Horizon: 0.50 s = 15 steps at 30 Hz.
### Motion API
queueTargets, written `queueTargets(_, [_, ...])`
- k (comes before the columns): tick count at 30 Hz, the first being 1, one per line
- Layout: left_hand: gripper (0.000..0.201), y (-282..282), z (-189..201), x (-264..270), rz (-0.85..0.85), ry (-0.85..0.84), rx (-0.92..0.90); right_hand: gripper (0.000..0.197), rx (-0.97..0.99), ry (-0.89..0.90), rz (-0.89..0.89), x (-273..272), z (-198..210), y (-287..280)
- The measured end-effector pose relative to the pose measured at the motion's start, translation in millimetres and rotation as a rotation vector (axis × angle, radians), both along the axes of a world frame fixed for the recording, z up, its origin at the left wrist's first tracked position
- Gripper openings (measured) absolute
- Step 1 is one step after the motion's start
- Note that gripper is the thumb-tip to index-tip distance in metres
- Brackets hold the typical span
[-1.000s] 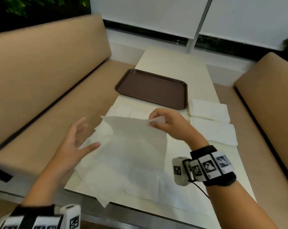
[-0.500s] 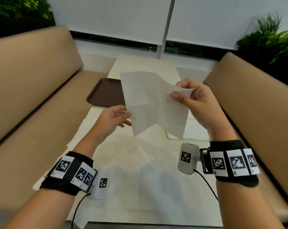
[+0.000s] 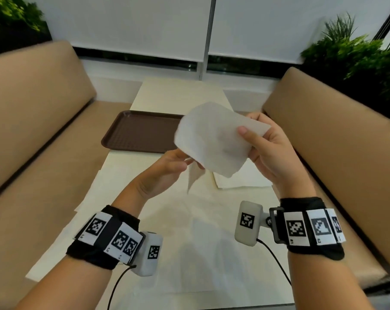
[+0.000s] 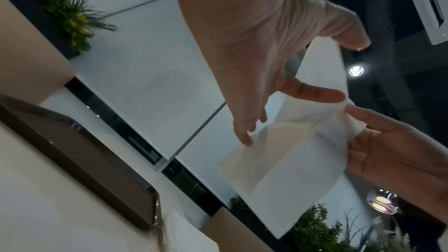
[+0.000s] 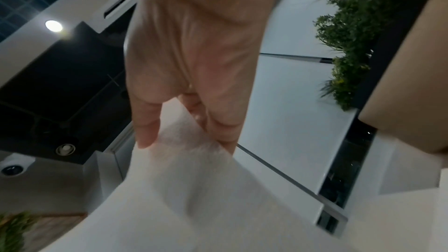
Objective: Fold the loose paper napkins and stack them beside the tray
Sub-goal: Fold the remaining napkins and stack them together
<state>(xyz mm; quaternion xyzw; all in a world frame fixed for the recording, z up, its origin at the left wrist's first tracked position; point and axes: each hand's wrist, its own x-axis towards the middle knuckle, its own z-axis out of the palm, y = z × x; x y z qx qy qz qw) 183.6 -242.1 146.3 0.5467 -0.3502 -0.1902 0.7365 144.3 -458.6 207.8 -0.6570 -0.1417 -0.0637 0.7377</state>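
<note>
A white paper napkin [image 3: 212, 137] hangs in the air above the table, bent over on itself. My right hand [image 3: 251, 132] pinches its upper right corner, thumb on the near face; the right wrist view shows the thumb and fingers [image 5: 218, 122] closed on the napkin [image 5: 181, 198]. My left hand [image 3: 186, 158] holds the lower left edge from below; in the left wrist view its index finger [image 4: 315, 95] lies across the napkin [image 4: 290, 150]. The brown tray [image 3: 140, 130] lies empty at the far left of the table.
Folded napkins [image 3: 241, 177] lie to the right of the tray, under the held one. Several loose napkins [image 3: 189, 231] cover the near table. Tan bench seats [image 3: 44, 142] run along both sides. A window ledge closes the far end.
The napkin came up off the table in my right hand. My left hand took its lower edge, and the sheet is now doubled over with both hands closer together.
</note>
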Motion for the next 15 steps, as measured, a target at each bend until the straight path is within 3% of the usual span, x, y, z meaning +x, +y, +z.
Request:
queueTargets(4, [0.050, -7, 11, -2, 0.003, -0.078, 0.073, 0.019, 0.101, 0.040, 0.063, 1, -5, 2])
queueTargets(8, [0.032, -9, 15, -1, 0.086, -0.178, 0.281, 0.008, 0.143, 0.083, 0.035, 1, -14, 4])
queueTargets(11, [0.016, -8, 17, -1, 0.154, -0.211, 0.406, 0.043, 0.086, 0.131, -0.035, 2, -20, 0])
queueTargets(13, [0.013, -6, 22, -3, 0.162, -0.239, 0.500, 0.071, -0.048, 0.115, -0.073, 5, -21, -5])
queueTargets(15, [0.008, -4, 26, -4, 0.165, -0.279, 0.612, 0.083, -0.213, 0.052, -0.089, 7, -21, -9])
